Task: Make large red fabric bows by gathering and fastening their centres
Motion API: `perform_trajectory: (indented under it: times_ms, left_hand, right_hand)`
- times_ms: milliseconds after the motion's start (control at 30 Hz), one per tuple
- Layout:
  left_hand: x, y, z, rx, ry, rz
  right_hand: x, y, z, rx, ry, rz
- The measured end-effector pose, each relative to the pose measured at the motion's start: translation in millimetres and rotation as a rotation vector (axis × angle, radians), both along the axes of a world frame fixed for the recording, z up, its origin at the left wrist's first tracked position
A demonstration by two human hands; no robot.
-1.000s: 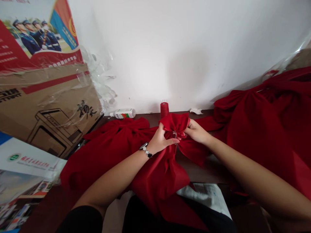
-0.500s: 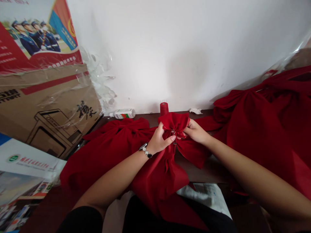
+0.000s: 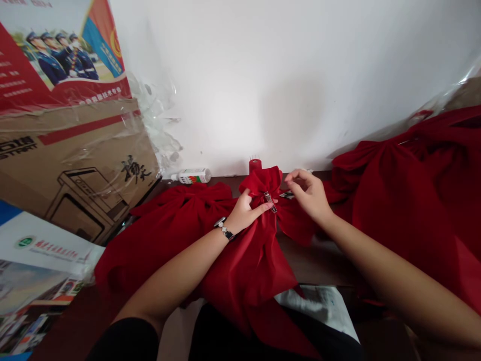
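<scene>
My left hand [image 3: 244, 213] grips a gathered red fabric bow [image 3: 265, 181] at its pinched middle, the thumb resting against a small silver metal clip [image 3: 269, 201]. Long red tails hang from the bow toward my lap. To the right of the bow, apart from it, my right hand [image 3: 310, 195] is raised with thumb and forefinger brought together. Whatever may be between those fingertips is too fine to make out. Just behind the bow stands a spool of red thread [image 3: 255, 164] with several pins or needles sticking up from its top.
More red fabric bows lie on the dark table, one at left [image 3: 176, 210] and a larger heap at right [image 3: 406, 185]. A white bottle [image 3: 194, 176] lies by the wall. Cardboard box [image 3: 86, 165] and printed bag [image 3: 48, 245] stand at left.
My right hand has let go of the bow's edge and moved up and right, away from it. The bow and clip have tilted in my left hand, which keeps its grip.
</scene>
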State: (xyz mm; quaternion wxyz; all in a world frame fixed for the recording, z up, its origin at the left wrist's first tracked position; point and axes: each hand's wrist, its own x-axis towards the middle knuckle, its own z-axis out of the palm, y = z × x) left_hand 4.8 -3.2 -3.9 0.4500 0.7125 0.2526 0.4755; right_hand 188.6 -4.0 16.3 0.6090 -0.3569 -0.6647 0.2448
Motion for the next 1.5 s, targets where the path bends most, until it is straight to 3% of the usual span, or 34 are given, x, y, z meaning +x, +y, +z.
perform_trajectory:
  times_ms: [67, 233, 567, 733, 1000, 1200, 1367, 1500]
  left_hand:
    - [0.8, 0.7, -1.9, 0.021, -0.018, 0.063]
    - [-0.2, 4.5, -8.8, 0.071, 0.027, 0.208]
    - [-2.5, 6.5, -13.3, 0.151, 0.106, 0.283]
    - [-4.3, 8.8, -14.1, 0.187, 0.133, 0.291]
    - [-6.1, 7.5, -8.6, 0.204, 0.194, 0.289]
    - [-8.1, 8.9, -6.0, 0.231, 0.225, 0.226]
    - [-14.6, 6.7, 1.6, 0.140, 0.240, 0.121]
    - [-20.6, 10.6, -1.8, -0.001, 0.170, 0.080]
  right_hand:
    - [-0.1, -5.8, 3.0, 0.041, -0.088, -0.044]
    - [-9.7, -17.7, 4.4, -0.103, -0.297, 0.189]
    - [-22.0, -25.7, 3.4, -0.414, -0.106, 0.389]
    - [-26.8, -28.2, 0.9, -0.371, -0.091, 0.379]
    - [-31.2, -30.1, -3.2, -0.259, -0.131, 0.254]
    - [-30.9, -30.2, -5.4, -0.216, -0.192, 0.227]
    - [-27.8, -26.6, -5.2, -0.133, -0.278, 0.192]
    - [-25.7, -25.9, -2.6, -0.106, -0.338, 0.213]
